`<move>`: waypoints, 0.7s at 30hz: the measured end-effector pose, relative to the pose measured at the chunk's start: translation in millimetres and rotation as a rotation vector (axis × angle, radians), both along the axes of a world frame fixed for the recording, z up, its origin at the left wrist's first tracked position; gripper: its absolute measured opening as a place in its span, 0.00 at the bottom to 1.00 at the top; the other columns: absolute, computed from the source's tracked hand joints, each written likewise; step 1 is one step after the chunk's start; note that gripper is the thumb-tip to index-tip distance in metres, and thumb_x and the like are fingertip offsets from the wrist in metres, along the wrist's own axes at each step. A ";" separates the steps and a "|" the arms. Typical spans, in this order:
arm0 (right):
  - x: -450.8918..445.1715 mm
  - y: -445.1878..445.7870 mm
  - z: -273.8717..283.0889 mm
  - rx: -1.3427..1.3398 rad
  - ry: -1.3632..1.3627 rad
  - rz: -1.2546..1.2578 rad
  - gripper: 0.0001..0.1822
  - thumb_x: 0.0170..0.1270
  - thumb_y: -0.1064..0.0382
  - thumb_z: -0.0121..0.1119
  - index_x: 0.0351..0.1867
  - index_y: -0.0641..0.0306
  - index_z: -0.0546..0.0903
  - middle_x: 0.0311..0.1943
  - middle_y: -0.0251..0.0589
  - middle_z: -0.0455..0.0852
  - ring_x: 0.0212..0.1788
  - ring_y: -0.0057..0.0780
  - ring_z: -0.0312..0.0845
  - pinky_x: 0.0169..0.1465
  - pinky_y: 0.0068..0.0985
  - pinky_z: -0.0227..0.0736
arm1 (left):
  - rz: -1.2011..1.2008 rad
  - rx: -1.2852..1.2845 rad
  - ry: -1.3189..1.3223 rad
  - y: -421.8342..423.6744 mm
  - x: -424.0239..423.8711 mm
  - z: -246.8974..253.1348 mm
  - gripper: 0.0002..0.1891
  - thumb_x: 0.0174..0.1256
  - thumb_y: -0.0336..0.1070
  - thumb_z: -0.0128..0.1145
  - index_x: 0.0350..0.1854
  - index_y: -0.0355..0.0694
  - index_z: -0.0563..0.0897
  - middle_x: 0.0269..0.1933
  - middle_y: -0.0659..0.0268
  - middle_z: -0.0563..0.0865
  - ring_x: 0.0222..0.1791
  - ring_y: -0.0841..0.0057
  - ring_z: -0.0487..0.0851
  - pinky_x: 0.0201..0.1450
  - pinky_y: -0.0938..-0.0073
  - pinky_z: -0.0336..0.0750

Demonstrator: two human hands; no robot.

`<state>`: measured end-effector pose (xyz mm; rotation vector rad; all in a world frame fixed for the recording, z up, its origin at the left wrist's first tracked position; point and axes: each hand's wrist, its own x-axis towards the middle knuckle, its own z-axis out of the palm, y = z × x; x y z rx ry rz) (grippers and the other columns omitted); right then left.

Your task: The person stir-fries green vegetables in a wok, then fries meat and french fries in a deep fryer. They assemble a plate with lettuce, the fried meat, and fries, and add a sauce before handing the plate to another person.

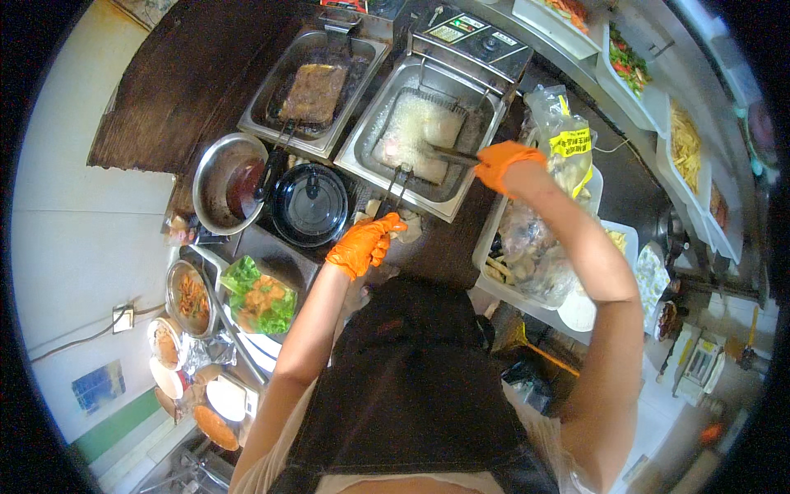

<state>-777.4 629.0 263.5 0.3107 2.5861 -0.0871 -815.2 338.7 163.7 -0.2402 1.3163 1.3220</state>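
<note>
Bubbling oil and pale food (pixel 426 133) fill a wire fry basket (pixel 455 110) that sits in the right-hand deep fryer (pixel 453 210). My left hand (pixel 363 247), in an orange glove, is closed around the end of the basket's handle. From the right, my right hand (pixel 509 165), gloved the same way, grips a dark utensil (pixel 453 154), perhaps tongs. Its tip reaches into the foaming food, where the bubbles blur its shape. In the left-hand fryer (pixel 321 145), a second basket holds a browned slab of food (pixel 315 92).
Left of me are a steel bowl (pixel 203 185) with dark red sauce, a black round container (pixel 310 204) and lettuce with fried pieces (pixel 259 293). At right, a plastic tub (pixel 484 272) holds bagged food (pixel 534 247). White ingredient trays (pixel 663 167) line the far right shelf.
</note>
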 end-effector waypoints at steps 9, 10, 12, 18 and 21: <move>0.1 -15.3 -33.2 0.030 0.147 0.071 0.24 0.65 0.43 0.49 0.48 0.59 0.80 0.45 0.50 0.85 0.50 0.50 0.79 0.53 0.43 0.73 | 0.014 0.007 -0.057 6.2 5.8 4.8 0.18 0.72 0.52 0.50 0.45 0.44 0.84 0.16 0.80 0.63 0.12 0.88 0.58 0.14 0.83 0.51; -6.6 -8.0 -39.7 0.013 0.139 0.065 0.22 0.65 0.44 0.49 0.48 0.58 0.79 0.44 0.48 0.85 0.50 0.50 0.80 0.51 0.43 0.74 | 0.026 0.012 -0.061 6.4 7.1 4.9 0.18 0.72 0.52 0.50 0.45 0.45 0.84 0.16 0.80 0.63 0.12 0.88 0.58 0.14 0.83 0.51; -14.1 14.1 -36.1 0.025 0.139 0.014 0.22 0.64 0.44 0.51 0.47 0.58 0.81 0.45 0.48 0.85 0.50 0.50 0.80 0.53 0.43 0.74 | 0.036 0.020 -0.053 3.8 6.4 6.3 0.13 0.71 0.50 0.52 0.42 0.48 0.83 0.16 0.80 0.64 0.12 0.88 0.59 0.14 0.83 0.51; -7.5 43.0 23.0 0.031 0.132 -0.025 0.22 0.66 0.44 0.48 0.48 0.57 0.80 0.48 0.50 0.84 0.51 0.51 0.79 0.54 0.43 0.73 | 0.021 -0.014 -0.029 0.6 7.1 10.1 0.17 0.72 0.51 0.50 0.44 0.44 0.84 0.16 0.80 0.64 0.12 0.89 0.58 0.13 0.83 0.51; -17.9 22.9 -2.1 0.027 0.105 -0.047 0.23 0.66 0.43 0.47 0.47 0.59 0.79 0.46 0.52 0.84 0.50 0.52 0.79 0.54 0.44 0.72 | 0.023 -0.032 -0.030 4.3 8.1 13.9 0.17 0.72 0.51 0.49 0.44 0.44 0.84 0.16 0.80 0.64 0.12 0.88 0.58 0.13 0.82 0.51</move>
